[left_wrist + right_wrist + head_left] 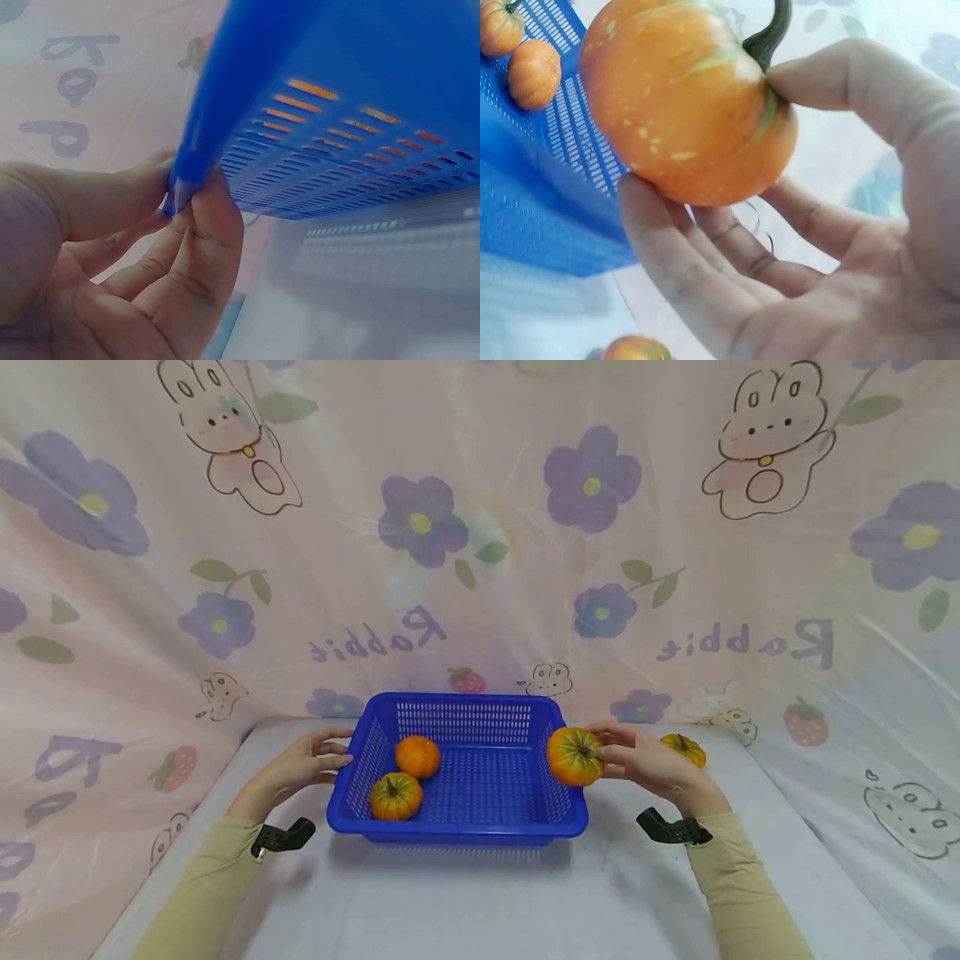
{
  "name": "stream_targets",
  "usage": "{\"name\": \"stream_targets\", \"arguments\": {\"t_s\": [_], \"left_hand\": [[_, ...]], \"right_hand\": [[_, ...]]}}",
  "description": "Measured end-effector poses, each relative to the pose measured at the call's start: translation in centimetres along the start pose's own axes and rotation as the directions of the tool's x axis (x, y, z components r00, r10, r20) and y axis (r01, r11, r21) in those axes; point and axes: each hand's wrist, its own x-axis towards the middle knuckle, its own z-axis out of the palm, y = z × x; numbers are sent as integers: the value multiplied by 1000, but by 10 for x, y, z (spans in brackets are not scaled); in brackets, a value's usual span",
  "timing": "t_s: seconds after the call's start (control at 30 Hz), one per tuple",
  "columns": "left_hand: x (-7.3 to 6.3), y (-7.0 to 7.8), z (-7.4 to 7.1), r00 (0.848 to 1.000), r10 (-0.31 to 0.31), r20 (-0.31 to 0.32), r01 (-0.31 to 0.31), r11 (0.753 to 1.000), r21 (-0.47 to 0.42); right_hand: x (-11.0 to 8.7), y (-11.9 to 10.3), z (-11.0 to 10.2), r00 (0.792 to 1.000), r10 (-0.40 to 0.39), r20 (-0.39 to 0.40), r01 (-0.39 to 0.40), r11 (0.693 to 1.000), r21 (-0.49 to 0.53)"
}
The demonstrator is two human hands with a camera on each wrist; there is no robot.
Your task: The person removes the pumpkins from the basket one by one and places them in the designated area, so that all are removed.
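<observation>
My left hand (pixel 303 764) pinches the left rim of a blue plastic basket (pixel 457 839), thumb on one side and fingers on the other in the left wrist view. With my right hand (pixel 637 760) I hold a small orange pumpkin (pixel 690 105) over the basket's right rim, thumb by its green stem and fingers beneath. Inside the basket, at its left, lie a plain orange pumpkin (pixel 417 757) and a yellow-orange pumpkin with a stem (pixel 396 797). Another small pumpkin (pixel 682 748) rests on the table behind my right hand, partly hidden by it.
The basket stands on a white table (pixel 480 906). A pale curtain (pixel 502 593) printed with rabbits and purple flowers hangs behind the table and along both sides. Black wrist mounts (pixel 673 828) sit on both sleeves.
</observation>
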Motion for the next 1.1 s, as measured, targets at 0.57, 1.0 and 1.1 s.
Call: {"name": "stream_targets", "arguments": {"t_s": [0.57, 1.0, 1.1], "left_hand": [[0, -5, 1, 1000, 25, -9, -25, 1000, -1], [-2, -6, 2, 1000, 17, -4, -17, 1000, -7], [-1, -6, 2, 1000, 16, -5, -16, 1000, -8]], "right_hand": [[-51, 47, -30, 974, 101, -204, -87, 993, 74], [-61, 84, -33, 953, 196, -230, -165, 976, 144], [-62, 90, -32, 939, 228, -258, -189, 967, 168]]}}
